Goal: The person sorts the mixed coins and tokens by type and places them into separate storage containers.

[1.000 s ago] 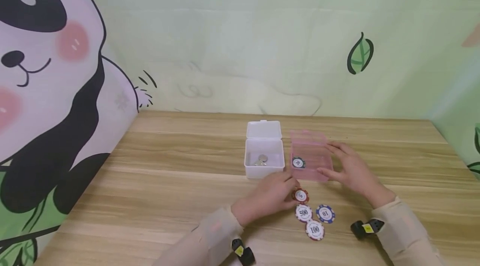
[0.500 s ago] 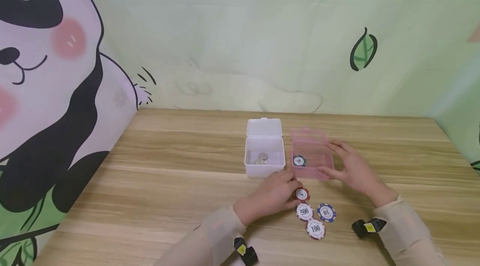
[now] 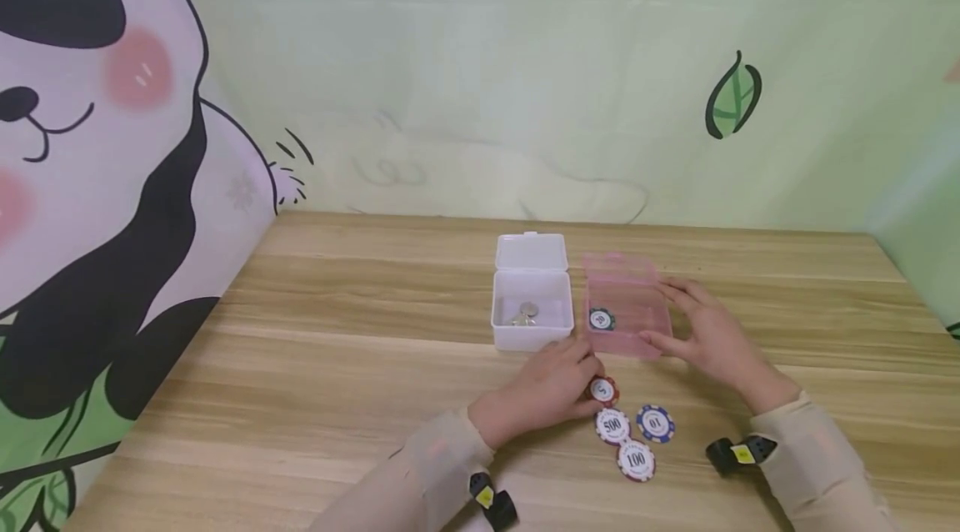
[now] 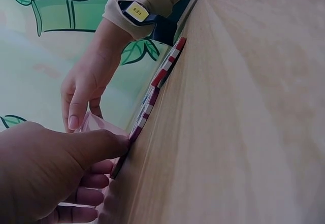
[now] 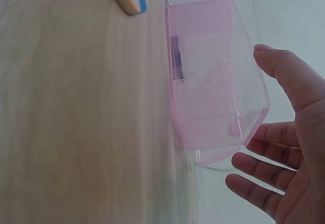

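Note:
My left hand [image 3: 543,386] is at a red poker chip [image 3: 602,390] marked 5, its thumb and fingers pinching the chip's edge while the chip lies flat on the table. My right hand [image 3: 716,340] holds the right side of a clear pink plastic box [image 3: 630,340], thumb at the front and fingers toward the back. Inside that open box lies a green poker chip [image 3: 602,318]. White chips marked 500 [image 3: 612,426] and 100 [image 3: 636,461] lie in front of the red one, and a blue chip [image 3: 656,424] marked 10 lies beside them.
Left of the pink box stands a white plastic box [image 3: 532,338], lid up, with several coins [image 3: 528,311] in it. Both boxes are on a wood-grain table [image 3: 360,298]. A printed panda backdrop [image 3: 450,98] rises behind the table.
The head view has shifted slightly. Both hands, the boxes and the chips keep nearly the same places relative to one another.

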Tool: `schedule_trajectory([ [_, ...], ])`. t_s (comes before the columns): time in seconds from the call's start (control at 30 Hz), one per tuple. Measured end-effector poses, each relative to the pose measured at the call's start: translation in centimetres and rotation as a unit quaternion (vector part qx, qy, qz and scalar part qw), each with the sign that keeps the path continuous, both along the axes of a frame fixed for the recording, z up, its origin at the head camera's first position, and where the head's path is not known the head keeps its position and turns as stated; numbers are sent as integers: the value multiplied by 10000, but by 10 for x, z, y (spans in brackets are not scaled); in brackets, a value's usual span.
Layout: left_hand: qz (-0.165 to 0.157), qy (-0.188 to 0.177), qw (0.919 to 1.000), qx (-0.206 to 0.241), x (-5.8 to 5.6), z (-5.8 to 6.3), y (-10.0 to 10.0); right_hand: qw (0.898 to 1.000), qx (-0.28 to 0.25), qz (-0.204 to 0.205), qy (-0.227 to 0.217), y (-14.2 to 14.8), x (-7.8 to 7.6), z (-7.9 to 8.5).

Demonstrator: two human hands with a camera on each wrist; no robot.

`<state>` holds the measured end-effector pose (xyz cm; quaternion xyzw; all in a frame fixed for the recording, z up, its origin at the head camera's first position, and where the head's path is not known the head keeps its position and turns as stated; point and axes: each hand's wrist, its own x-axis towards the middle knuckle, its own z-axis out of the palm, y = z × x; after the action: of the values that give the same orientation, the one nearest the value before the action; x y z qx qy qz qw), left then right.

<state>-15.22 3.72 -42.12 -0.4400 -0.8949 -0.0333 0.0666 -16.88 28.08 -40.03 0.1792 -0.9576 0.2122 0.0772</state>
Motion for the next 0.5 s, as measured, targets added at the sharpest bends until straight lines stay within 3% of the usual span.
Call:
schedule_trajectory([
  [0.5, 11, -168, 9998, 44, 2, 2, -1, 10000, 66, 26, -57, -2, 0, 3],
])
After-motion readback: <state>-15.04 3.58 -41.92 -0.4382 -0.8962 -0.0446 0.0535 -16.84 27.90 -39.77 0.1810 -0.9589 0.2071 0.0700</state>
